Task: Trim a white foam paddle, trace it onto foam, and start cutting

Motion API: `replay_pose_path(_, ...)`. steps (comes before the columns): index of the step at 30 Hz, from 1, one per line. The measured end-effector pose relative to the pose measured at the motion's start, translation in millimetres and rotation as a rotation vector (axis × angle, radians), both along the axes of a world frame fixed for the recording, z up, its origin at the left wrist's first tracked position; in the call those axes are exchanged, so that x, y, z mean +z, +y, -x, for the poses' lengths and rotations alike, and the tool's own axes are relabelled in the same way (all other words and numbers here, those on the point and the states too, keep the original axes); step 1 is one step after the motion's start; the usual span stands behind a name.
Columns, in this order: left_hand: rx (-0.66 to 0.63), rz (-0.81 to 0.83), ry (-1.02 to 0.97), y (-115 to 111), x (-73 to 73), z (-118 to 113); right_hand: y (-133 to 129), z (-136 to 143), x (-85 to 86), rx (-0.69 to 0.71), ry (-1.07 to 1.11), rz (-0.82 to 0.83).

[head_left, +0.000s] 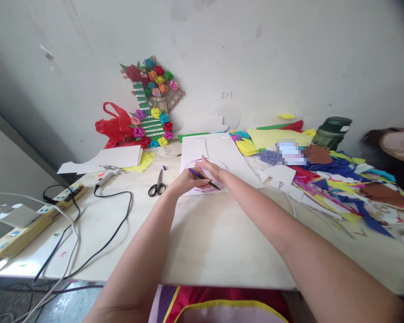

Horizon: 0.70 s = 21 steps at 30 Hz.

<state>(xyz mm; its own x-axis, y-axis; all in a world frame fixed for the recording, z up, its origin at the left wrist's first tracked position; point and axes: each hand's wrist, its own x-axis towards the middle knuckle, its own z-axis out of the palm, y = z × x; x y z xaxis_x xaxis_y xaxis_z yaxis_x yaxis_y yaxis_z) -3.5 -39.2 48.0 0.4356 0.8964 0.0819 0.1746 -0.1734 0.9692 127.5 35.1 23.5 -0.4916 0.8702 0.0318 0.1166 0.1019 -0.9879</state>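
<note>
A purple and dark pen [213, 185] slants across my left hand [187, 180], whose fingers are closed around it. My right hand [211, 169] rests just beside it, fingers stretched over a white sheet [237, 167]. Both hands lie over a round outline drawn in purple on the sheet, and they hide part of it. A narrow white paper piece [201, 147] lies on the sheet, just beyond my hands. On the table to the left are black-handled scissors [157, 186] and a small purple cap [164, 168].
Coloured paper scraps [366, 197], a phone [291, 152] and a green bottle [331, 133] are at the right. White boards [111, 159], a power strip [37, 222] and cables lie left. A paper-flower decoration [151, 107] and red bag [114, 125] stand against the wall.
</note>
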Motion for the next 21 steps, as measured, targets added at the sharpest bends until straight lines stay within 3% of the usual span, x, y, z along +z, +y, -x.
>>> replay_pose_path(3, 0.009, -0.083, 0.060, -2, 3.3, 1, 6, -1, -4.9, 0.024, -0.007, -0.013)
replay_pose_path(9, 0.113, -0.417, 0.261, -24, 12.4, 3, 13, -1, -11.2, 0.007, 0.054, 0.011)
replay_pose_path(14, 0.041, -0.590, 0.321, -36, -3.1, 1, 20, -1, -16.2, 0.003, 0.069, -0.009)
replay_pose_path(21, -0.044, -0.765, 0.270, -32, -25.7, -1, 18, -4, -15.2, 0.025, 0.077, 0.024)
